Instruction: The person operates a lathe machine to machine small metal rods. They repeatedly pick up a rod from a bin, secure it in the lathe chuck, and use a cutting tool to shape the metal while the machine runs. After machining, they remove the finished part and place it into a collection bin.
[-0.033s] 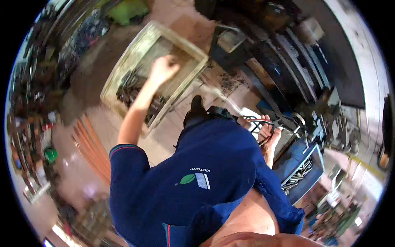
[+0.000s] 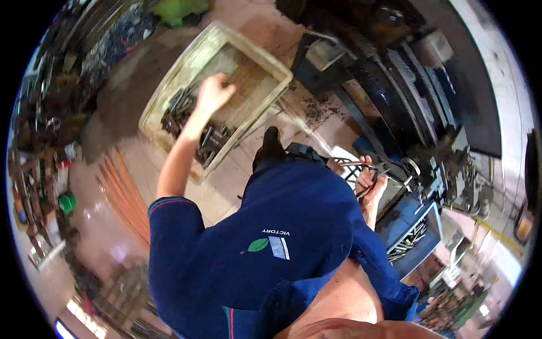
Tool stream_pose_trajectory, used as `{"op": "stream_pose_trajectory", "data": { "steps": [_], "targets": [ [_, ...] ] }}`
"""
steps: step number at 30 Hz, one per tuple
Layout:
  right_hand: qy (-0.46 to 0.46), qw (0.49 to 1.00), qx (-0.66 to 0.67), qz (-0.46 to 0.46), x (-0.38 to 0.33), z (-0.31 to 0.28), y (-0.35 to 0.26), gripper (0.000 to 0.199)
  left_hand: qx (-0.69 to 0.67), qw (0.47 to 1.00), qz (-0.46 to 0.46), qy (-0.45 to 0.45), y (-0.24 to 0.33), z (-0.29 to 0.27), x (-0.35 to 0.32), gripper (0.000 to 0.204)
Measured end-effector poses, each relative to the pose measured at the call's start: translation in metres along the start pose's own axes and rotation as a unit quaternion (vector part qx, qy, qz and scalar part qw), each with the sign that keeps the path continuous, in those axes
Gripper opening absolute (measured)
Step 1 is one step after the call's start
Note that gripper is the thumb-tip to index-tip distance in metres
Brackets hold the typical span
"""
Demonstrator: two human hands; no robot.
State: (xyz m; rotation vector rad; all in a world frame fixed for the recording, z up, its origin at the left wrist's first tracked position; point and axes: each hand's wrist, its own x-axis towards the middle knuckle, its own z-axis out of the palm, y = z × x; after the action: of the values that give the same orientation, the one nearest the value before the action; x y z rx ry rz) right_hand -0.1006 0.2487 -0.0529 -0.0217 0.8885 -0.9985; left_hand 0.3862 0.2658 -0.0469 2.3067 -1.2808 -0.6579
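Note:
My left hand point(image 2: 214, 94) is raised over a worn cream-coloured plastic crate point(image 2: 255, 52), its fingers curled closed. Whatever they hold, if anything, cannot be made out. Dark metal parts point(image 2: 210, 144) lie in the crate's near end, close to my left forearm. On my right side, my right hand point(image 2: 372, 189) is closed around what look like pliers point(image 2: 361, 164) with reddish handles. Their jaws point right, beside a metal machine point(image 2: 432, 178). Below that hand, a blue tray point(image 2: 429, 252) holds several short metal pins point(image 2: 407, 240).
Long copper-coloured bars point(image 2: 125, 195) lie on the floor to the left. Dark steel beams and machine parts point(image 2: 395, 85) fill the far right. A green round container point(image 2: 67, 203) stands among clutter at the left edge. My shoe point(image 2: 271, 138) is beside the crate.
My left hand has shifted slightly to the left over the crate. My right hand keeps its hold on the pliers, nearly in place. The view has turned a little.

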Motion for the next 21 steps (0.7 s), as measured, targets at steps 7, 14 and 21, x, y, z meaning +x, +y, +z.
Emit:
{"op": "stream_pose_trajectory", "data": {
  "steps": [7,14,21],
  "targets": [
    [-0.029,0.994,-0.070,0.082,0.029,0.064,0.024,0.058,0.125,0.983,-0.023,-0.131,-0.129,0.023,-0.088,0.028],
    [-0.017,0.988,-0.106,0.107,0.031,0.079,0.040,0.056,0.214,0.957,-0.029,-0.192,-0.165,0.049,-0.081,0.026],
    [-0.011,0.989,-0.097,0.110,0.021,0.069,0.047,0.051,0.280,0.924,0.010,-0.259,-0.179,0.069,-0.063,0.020]
  ]
}}
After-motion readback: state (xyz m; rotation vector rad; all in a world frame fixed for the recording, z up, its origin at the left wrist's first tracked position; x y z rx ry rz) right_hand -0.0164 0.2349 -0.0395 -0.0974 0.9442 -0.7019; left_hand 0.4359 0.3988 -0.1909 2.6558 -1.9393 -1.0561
